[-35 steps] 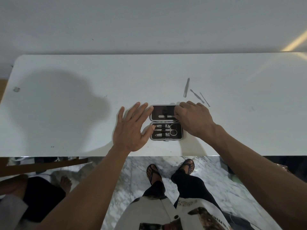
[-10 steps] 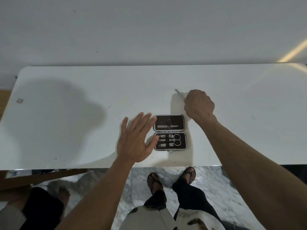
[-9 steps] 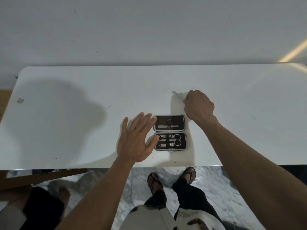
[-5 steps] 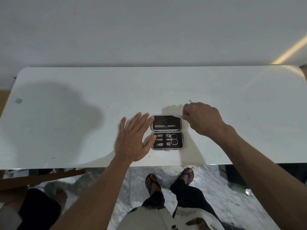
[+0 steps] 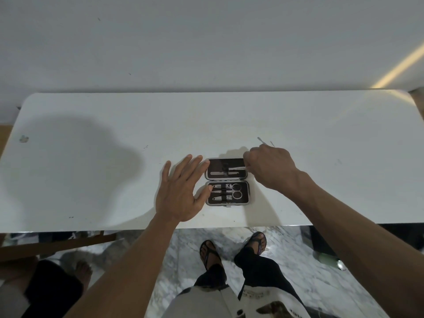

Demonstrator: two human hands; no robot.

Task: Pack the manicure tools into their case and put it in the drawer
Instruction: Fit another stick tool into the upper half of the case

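Close to the desk's (image 5: 91,180) near edge, about midway along it, the case (image 5: 227,182) lies open and flat – scissors (image 5: 236,192) and clippers (image 5: 219,192) strapped into its near half, a file (image 5: 226,173) in the far one. The left hand (image 5: 181,191) rests spread and empty against the case's left side, thumb tip on the rim. Farther back, the right hand (image 5: 270,167) is curled at the far half's right end, pinching a thin metal tool (image 5: 237,167) that lies over the lining – two more slim tools (image 5: 263,141) jut out behind its knuckles.
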